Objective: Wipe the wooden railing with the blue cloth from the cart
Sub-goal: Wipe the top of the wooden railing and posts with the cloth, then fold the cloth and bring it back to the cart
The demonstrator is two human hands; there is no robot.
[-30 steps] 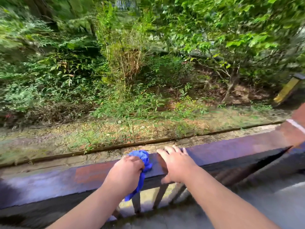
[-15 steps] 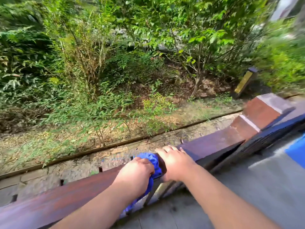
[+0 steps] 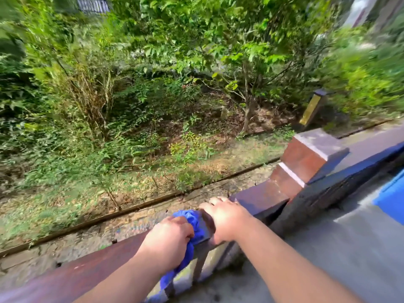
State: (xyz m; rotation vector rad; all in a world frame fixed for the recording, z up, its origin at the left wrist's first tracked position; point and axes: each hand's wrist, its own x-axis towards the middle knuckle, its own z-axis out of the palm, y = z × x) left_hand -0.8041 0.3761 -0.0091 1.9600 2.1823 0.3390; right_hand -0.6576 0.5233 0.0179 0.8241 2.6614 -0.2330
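A dark reddish-brown wooden railing (image 3: 87,272) runs from the lower left up to the right. My left hand (image 3: 168,239) is closed around a bunched blue cloth (image 3: 194,219) and presses it on the rail's top; a tail of the cloth hangs down on the near side. Just to its right my right hand (image 3: 227,217) lies palm down on the rail, fingers curled over the far edge, holding no cloth.
A square wooden post (image 3: 306,158) with a pale cap rises from the rail at the right. Something bright blue (image 3: 391,193) shows at the right edge over grey pavement (image 3: 328,248). Beyond the rail lie a stone gutter, grass and dense shrubs.
Both hands and the cloth have slid rightward along the rail toward the post, and my view has swung right, bringing the post and the blue object at the right edge into sight.
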